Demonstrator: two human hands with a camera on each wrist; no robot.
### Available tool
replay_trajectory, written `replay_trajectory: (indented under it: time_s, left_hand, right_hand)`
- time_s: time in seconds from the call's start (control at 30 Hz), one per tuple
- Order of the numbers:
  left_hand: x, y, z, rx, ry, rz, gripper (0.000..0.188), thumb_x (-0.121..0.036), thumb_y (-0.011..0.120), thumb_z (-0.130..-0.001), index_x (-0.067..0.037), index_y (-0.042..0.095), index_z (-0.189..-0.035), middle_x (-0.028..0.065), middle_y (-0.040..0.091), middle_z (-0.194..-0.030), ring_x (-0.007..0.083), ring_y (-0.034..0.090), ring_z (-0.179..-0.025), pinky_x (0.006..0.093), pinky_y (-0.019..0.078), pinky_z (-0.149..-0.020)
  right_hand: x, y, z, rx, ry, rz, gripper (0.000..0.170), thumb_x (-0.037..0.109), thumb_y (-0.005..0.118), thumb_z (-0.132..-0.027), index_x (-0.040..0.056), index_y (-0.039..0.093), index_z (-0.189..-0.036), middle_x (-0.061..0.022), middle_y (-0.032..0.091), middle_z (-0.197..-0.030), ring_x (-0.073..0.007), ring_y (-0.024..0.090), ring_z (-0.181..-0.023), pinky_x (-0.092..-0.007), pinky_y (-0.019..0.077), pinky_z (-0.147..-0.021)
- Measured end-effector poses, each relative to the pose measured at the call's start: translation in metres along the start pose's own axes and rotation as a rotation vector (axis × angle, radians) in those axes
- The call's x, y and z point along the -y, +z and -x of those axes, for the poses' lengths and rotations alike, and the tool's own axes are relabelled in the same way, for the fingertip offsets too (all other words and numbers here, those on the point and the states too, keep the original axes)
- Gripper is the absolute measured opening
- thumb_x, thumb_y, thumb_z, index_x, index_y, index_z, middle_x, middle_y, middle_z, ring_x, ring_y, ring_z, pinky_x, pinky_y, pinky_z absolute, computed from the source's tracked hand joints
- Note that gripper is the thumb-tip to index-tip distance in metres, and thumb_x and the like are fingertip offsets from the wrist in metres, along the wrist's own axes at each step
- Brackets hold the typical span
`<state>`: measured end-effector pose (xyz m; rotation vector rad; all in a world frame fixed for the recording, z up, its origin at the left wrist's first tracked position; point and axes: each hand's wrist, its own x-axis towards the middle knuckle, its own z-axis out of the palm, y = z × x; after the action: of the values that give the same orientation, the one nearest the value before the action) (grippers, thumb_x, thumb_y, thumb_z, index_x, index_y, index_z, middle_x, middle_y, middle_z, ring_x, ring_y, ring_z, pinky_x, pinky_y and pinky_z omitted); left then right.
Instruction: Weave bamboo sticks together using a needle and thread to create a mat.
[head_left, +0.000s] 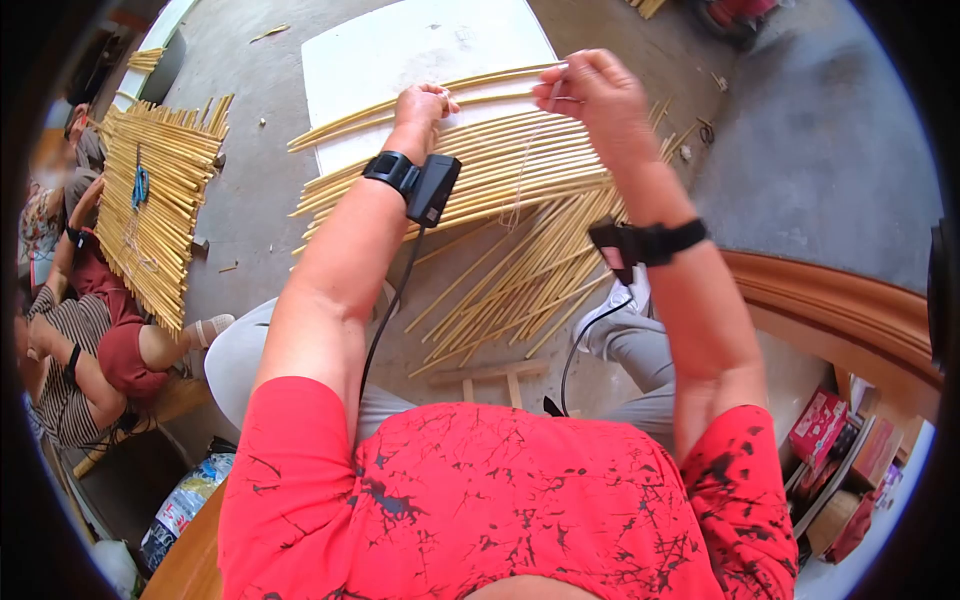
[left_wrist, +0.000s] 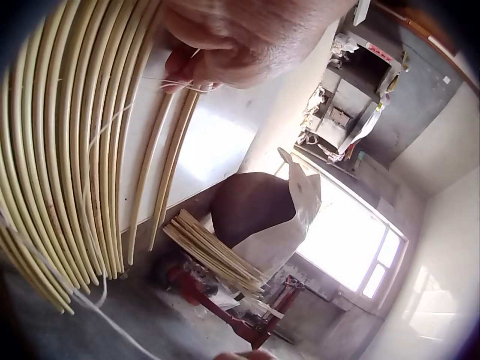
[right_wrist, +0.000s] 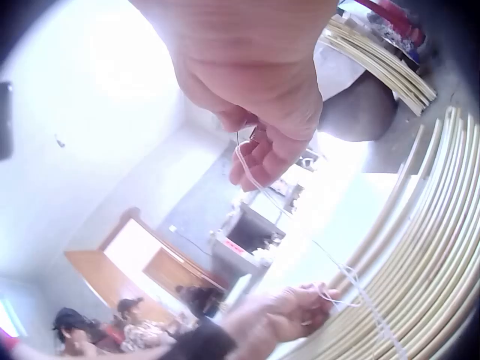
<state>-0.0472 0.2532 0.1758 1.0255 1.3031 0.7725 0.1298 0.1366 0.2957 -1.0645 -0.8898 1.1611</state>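
Long yellow reed stalks (head_left: 460, 160) lie side by side on a white board (head_left: 400, 45), with white string (right_wrist: 281, 210) running across them. Near the upper edge, my left hand (head_left: 422, 105) pinches a stalk, and string loops by its fingertips in the left wrist view. My right hand (head_left: 600, 95) is raised over the right part of the board. Its thumb and fingers pinch the string, which runs down from them toward the left hand in the right wrist view. A thin dark sliver shows at the right fingertips.
Loose stalks (head_left: 510, 285) lie in a heap on the floor below the row. At the left, another mat of stalks (head_left: 160, 190) bears blue-handled scissors (head_left: 141, 185), with seated people beside it. A wooden beam (head_left: 830, 305) runs along the right.
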Motion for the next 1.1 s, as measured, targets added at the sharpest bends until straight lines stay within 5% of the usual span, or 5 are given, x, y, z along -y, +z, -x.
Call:
replay_trajectory:
  time_s: [0.27,0.57,0.87,0.97,1.1]
  left_hand:
    - [-0.015,-0.002,-0.008,0.063,-0.032,-0.102,0.002,-0.007,0.054,-0.085,-0.005,0.056,-0.085,0.008,0.063,-0.071,0.0102,0.054,-0.059,0.0215,0.0412,-0.052]
    - [0.004,-0.015,0.0,0.065,0.077,-0.159,0.008,-0.005,0.055,-0.081,-0.006,0.06,-0.088,0.0051,0.064,-0.074,0.0105,0.058,-0.065,0.0234,0.0442,-0.056]
    - [0.035,-0.021,0.063,-0.299,0.714,-1.045,0.017,-0.012,0.055,-0.08,-0.013,0.064,-0.094,0.0072,0.064,-0.092,0.024,0.054,-0.1,0.0318,0.0433,-0.085]
    - [0.059,-0.012,0.077,-0.387,0.939,-1.172,0.02,-0.017,0.055,-0.081,-0.012,0.062,-0.1,0.0108,0.057,-0.108,0.0275,0.046,-0.11,0.0356,0.0369,-0.093]
    - [0.071,-0.006,0.091,-0.321,0.954,-1.126,0.03,-0.025,0.06,-0.078,-0.008,0.062,-0.103,0.0156,0.052,-0.115,0.0328,0.042,-0.114,0.0423,0.0319,-0.098]
  right_hand:
    - [0.143,-0.014,0.128,-0.004,0.067,0.063,0.013,0.016,0.046,-0.092,0.0039,0.047,-0.088,-0.0091,0.057,-0.074,-0.0109,0.05,-0.05,-0.0193,0.0377,-0.042]
    - [0.127,-0.031,0.181,-0.25,-0.221,-0.1,0.015,0.018,0.048,-0.092,0.0037,0.048,-0.091,-0.0107,0.057,-0.079,-0.0098,0.047,-0.053,-0.0188,0.0366,-0.044]
    - [0.118,-0.061,0.166,-0.53,-0.267,-0.07,0.011,0.017,0.051,-0.09,0.0062,0.05,-0.088,-0.0068,0.058,-0.077,-0.0081,0.045,-0.057,-0.0192,0.0335,-0.047]
    - [0.105,-0.06,0.161,-0.57,-0.201,-0.082,0.009,0.015,0.052,-0.09,0.0067,0.05,-0.089,-0.0059,0.058,-0.074,-0.0076,0.045,-0.055,-0.0185,0.0334,-0.045]
    - [0.099,-0.064,0.154,-0.566,-0.185,-0.1,0.008,0.015,0.052,-0.09,0.007,0.05,-0.089,-0.005,0.057,-0.073,-0.0071,0.046,-0.055,-0.0176,0.034,-0.045]
